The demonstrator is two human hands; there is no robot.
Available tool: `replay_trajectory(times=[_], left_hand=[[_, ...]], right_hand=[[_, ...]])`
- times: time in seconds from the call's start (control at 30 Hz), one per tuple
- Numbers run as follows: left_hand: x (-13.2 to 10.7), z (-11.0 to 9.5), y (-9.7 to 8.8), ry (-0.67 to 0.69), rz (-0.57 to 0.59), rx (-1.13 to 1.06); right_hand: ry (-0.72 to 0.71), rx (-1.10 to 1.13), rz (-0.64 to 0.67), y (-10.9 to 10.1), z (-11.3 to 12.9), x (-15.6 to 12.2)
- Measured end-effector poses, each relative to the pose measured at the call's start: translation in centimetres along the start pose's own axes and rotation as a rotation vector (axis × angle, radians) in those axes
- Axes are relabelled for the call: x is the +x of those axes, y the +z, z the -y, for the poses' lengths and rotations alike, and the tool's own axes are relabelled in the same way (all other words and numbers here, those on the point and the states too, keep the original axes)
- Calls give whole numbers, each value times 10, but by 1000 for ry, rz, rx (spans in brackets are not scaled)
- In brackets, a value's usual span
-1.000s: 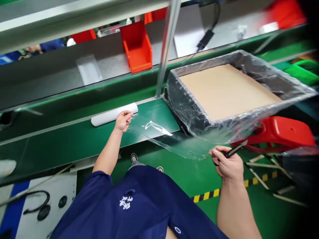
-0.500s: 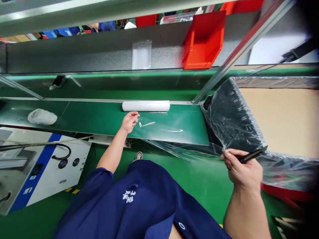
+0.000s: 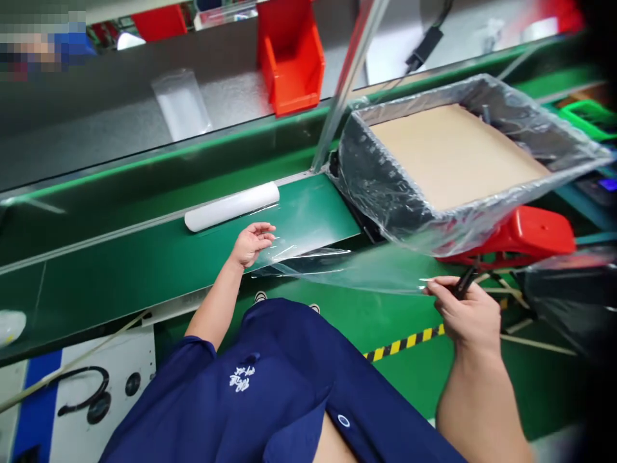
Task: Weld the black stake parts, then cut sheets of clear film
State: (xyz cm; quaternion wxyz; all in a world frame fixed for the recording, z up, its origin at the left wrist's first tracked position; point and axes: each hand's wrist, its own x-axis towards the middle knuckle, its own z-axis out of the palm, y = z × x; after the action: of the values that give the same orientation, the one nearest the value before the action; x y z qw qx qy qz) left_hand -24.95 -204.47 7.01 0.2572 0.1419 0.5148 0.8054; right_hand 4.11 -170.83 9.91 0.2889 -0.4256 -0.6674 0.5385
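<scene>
A sheet of clear plastic film (image 3: 366, 273) hangs between my two hands, sloping past the front edge of the green-topped bench. My right hand (image 3: 467, 312) pinches its right end between thumb and fingers. The same hand also holds a dark, slim tool (image 3: 465, 281), whose kind I cannot make out. My left hand (image 3: 253, 245) is at the film's other end above the bench, its fingers apart. Behind my left hand a white roll (image 3: 231, 206) lies on the green bench top (image 3: 144, 257).
To the right stands a film-wrapped dark box (image 3: 400, 186) with a tan board (image 3: 457, 154) inside. A red stool (image 3: 535, 231) is below it. The shelf behind holds a red bin (image 3: 294, 71) and a clear bag (image 3: 180, 106). A metal post (image 3: 344, 83) rises near the box.
My view has swung right, showing the whole box and the stool. The film's right end, held by my right hand, is now away from the box. My left hand's fingers have spread.
</scene>
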Motion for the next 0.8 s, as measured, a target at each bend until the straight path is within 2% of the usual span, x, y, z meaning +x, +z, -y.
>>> replay_trajectory(times=[0.2, 0.33, 0.47, 0.63, 0.8], left_hand=[[13, -7, 73, 68, 205, 126], [14, -7, 116, 44, 349, 181], [16, 0, 144, -23, 417, 215], [21, 10, 165, -46, 446, 236], [32, 22, 183, -81, 535, 264]], right_hand=[[337, 166, 66, -52, -72, -33], [436, 250, 88, -76, -114, -56], [494, 346, 69, -91, -141, -72], [470, 427, -85, -102, -146, -75], [267, 472, -369, -129, -115, -66]])
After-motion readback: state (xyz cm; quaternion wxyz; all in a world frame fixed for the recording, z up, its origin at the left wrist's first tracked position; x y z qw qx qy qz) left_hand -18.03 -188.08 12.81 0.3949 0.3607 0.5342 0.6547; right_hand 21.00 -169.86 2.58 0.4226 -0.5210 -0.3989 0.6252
